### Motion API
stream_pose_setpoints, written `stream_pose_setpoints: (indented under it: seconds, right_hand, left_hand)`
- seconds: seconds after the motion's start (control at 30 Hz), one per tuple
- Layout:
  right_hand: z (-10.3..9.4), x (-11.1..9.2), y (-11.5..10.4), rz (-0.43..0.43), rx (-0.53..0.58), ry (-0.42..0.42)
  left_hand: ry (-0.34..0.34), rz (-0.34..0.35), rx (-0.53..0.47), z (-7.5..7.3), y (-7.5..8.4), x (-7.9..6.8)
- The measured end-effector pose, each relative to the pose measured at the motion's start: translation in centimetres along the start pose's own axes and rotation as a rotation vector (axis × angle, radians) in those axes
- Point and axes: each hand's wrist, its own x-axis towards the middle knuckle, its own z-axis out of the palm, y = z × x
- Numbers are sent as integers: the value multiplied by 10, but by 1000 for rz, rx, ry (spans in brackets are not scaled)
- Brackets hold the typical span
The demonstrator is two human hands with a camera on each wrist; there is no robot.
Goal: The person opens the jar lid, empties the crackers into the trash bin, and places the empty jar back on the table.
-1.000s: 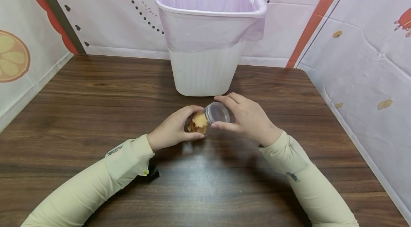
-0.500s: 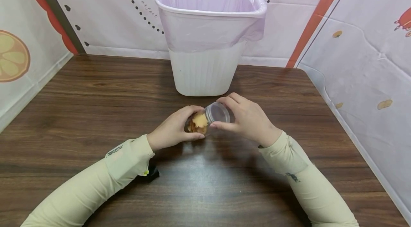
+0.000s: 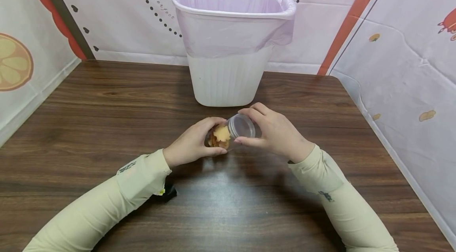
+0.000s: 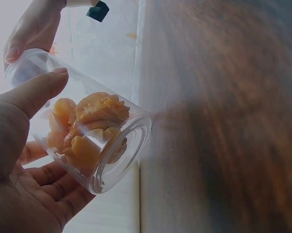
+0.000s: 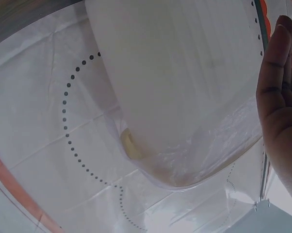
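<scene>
A clear plastic jar (image 4: 129,150) lies tilted above the table, with golden-yellow, lumpy pieces (image 4: 101,115) gathered towards its base. One paler, ruffle-edged yellow piece (image 3: 222,134) shows through the wall in the head view. My left hand (image 3: 194,143) grips the jar's body, thumb on the near side and fingers round the far side. At the other end, my right hand (image 3: 278,133) holds the clear round lid (image 3: 244,126) between thumb and fingers. The right wrist view catches only part of that hand at its right edge; the jar is out of sight there.
A white bin (image 3: 224,81) with a lilac liner (image 3: 235,34) over its rim stands upright just beyond the hands on the dark wood table (image 3: 107,117). Printed cloth (image 3: 124,22) hangs behind and at both sides. A small black object (image 3: 171,193) shows under the left sleeve.
My right fingers shift slightly around the lid's rim, first towards me and right, then back. The left hand, jar and bin stay in place.
</scene>
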Motion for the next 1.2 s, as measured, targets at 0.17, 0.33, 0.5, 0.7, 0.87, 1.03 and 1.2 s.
stream_pose_setpoints:
  seconds: [0.17,0.33,0.5,0.7,0.87,1.03,1.2]
  right_hand:
    - [-1,0,1,-9,6,-9]
    - [-2,1,1,-33,17,-10]
    - [-1,1,3,-49,19,-13]
    - [-3,0,4,-70,28,-25]
    - [-4,0,4,-91,36,-35]
    - [-5,1,5,-100,41,-50]
    - [-7,0,4,-108,48,-59]
  left_hand:
    - [-4,2,1,1,-1,0]
    - [-4,3,2,1,-2,0]
    - [-5,-2,7,1,-2,0]
    - [-7,-10,0,1,-2,0]
    - [-6,-11,-6,0,-1,-1]
    - [-4,-6,-3,0,-1,-1]
    - [-2,-3,-6,0,0,-1]
